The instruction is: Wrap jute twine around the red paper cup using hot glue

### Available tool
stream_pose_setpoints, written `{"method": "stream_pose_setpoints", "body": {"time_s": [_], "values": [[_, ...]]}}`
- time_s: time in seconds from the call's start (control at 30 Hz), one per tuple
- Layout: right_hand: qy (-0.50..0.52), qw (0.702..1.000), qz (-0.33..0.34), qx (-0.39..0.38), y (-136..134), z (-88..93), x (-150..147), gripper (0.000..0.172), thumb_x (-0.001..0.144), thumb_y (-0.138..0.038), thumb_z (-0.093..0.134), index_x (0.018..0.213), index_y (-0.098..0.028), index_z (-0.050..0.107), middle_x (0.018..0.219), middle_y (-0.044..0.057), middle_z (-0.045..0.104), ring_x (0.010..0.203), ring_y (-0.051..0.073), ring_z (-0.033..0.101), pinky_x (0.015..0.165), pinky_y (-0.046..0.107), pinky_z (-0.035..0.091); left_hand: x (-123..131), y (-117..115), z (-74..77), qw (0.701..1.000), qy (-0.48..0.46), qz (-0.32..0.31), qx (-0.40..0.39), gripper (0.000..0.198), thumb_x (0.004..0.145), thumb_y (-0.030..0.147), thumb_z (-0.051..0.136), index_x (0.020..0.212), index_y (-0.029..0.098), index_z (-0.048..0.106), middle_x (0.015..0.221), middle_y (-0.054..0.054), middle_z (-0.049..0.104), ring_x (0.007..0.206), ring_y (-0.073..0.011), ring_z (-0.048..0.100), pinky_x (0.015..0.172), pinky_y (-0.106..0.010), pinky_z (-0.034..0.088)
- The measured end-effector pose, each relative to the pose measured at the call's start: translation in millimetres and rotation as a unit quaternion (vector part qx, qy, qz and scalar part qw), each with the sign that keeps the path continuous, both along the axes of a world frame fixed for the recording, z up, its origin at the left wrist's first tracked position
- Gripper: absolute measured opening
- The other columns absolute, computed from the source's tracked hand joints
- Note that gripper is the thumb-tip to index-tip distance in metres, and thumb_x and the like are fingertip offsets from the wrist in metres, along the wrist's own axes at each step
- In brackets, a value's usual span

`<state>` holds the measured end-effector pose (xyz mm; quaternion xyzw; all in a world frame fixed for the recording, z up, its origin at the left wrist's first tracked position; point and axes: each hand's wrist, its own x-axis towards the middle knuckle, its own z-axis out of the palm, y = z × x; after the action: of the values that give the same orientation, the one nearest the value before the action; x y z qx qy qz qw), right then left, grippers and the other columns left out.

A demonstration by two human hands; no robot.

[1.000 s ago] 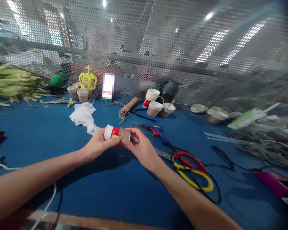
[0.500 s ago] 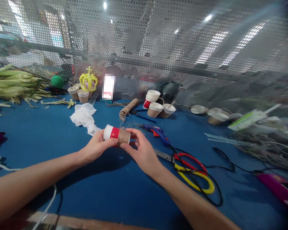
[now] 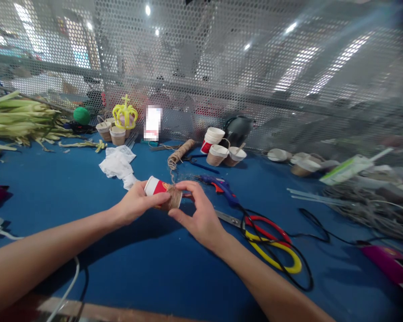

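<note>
red-and-white paper cup (image 3: 159, 187), held tilted above the blue table (image 3: 201, 277), has just rolled — its printed side shifted — so the thin brown twine (image 3: 174, 199) seems to be winding on; left hand (image 3: 137, 204) grips it, right hand (image 3: 202, 218) curves half open about its wrapped end.

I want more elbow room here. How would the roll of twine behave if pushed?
The roll of twine lies on its side and looks roughly cylindrical, so it would probably roll. Being wound cord, it may feel light. The loose strand running toward the held cup may tug or snag.
</note>
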<state>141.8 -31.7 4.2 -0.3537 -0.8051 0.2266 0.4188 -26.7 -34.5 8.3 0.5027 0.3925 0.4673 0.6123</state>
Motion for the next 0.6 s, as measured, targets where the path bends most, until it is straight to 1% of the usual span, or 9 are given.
{"method": "stream_pose_setpoints", "body": {"time_s": [0.07,0.1,0.17,0.23,0.3,0.37,0.47,0.53,0.6], "values": [[0.023,0.997,-0.015,-0.077,1,3.8,1,0.034,0.077,-0.045,0.047,0.098,-0.017,0.048,0.098,0.009,0.054,0.091,0.02,0.053,0.081,0.036,0.043,1,-1,-0.9,1.0,0.02,-0.013,0.005,0.023,0.062,0.028,0.066,0.073,0.009,0.06,0.062,-0.001,0.059,0.056,-0.009,0.05,0.057,-0.022,0.042],[0.025,0.992,-0.021,-0.118,1,6.0,1,0.034,0.08,-0.045,0.041,0.096,-0.017,0.051,0.096,0.009,0.056,0.09,0.02,0.053,0.082,0.036,0.042,2,-2,-1.9,0.999,0.029,-0.02,0.009,0.022,0.062,0.028,0.065,0.072,0.01,0.06,0.062,0.0,0.059,0.055,-0.0088,0.05,0.057,-0.022,0.042],[0.033,0.979,-0.018,-0.198,2,9.9,1,0.039,0.083,-0.047,0.033,0.09,-0.017,0.057,0.092,0.008,0.06,0.089,0.02,0.054,0.083,0.037,0.04,2,-4,-4.5,0.998,0.047,-0.035,0.016,0.021,0.063,0.028,0.065,0.072,0.01,0.059,0.061,0.001,0.057,0.054,-0.008,0.048,0.057,-0.022,0.041],[0.071,0.958,0.007,-0.279,2,11.7,-1,0.043,0.083,-0.048,0.031,0.088,-0.017,0.06,0.087,0.007,0.063,0.089,0.019,0.055,0.082,0.037,0.04,3,-5,-7.0,0.996,0.063,-0.053,0.02,0.019,0.064,0.028,0.064,0.071,0.011,0.057,0.06,0.002,0.055,0.053,-0.0073,0.046,0.056,-0.021,0.039],[0.122,0.93,0.035,-0.344,3,11.3,-2,0.04,0.082,-0.047,0.036,0.091,-0.017,0.06,0.085,0.006,0.064,0.09,0.02,0.055,0.079,0.036,0.042,4,-8,-8.8,0.993,0.084,-0.074,0.024,0.018,0.064,0.028,0.063,0.067,0.012,0.055,0.057,0.004,0.051,0.051,-0.0066,0.043,0.053,-0.02,0.037],[0.158,0.907,0.053,-0.387,3,10.2,-2,0.034,0.078,-0.044,0.046,0.092,-0.016,0.061,0.087,0.006,0.064,0.089,0.019,0.055,0.075,0.034,0.043,4,-11,-9.6,0.989,0.109,-0.099,0.028,0.018,0.065,0.028,0.062,0.063,0.012,0.052,0.054,0.005,0.047,0.049,-0.0058,0.039,0.049,-0.018,0.033],[0.202,0.882,0.066,-0.42,5,9.4,-1,0.025,0.074,-0.037,0.056,0.084,-0.016,0.063,0.089,0.006,0.063,0.084,0.016,0.056,0.076,0.031,0.042,6,-16,-8.8,0.979,0.146,-0.141,0.036,0.019,0.067,0.029,0.06,0.063,0.012,0.051,0.053,0.005,0.043,0.047,-0.0054,0.035,0.046,-0.018,0.03],[0.231,0.869,0.072,-0.431,7,10.0,0,0.019,0.072,-0.033,0.058,0.078,-0.016,0.064,0.088,0.005,0.063,0.083,0.013,0.055,0.077,0.029,0.041,8,-21,-6.7,0.971,0.163,-0.169,0.053,0.017,0.067,0.028,0.059,0.066,0.012,0.053,0.054,0.005,0.044,0.047,-0.0059,0.036,0.045,-0.018,0.031],[0.249,0.859,0.073,-0.441,8,10.9,0,0.016,0.07,-0.03,0.06,0.077,-0.016,0.064,0.086,0.003,0.063,0.083,0.012,0.055,0.076,0.026,0.04,10,-26,-3.5,0.961,0.17,-0.2,0.083,0.014,0.068,0.025,0.058,0.07,0.012,0.055,0.057,0.003,0.048,0.049,-0.0068,0.04,0.047,-0.018,0.034]]}}
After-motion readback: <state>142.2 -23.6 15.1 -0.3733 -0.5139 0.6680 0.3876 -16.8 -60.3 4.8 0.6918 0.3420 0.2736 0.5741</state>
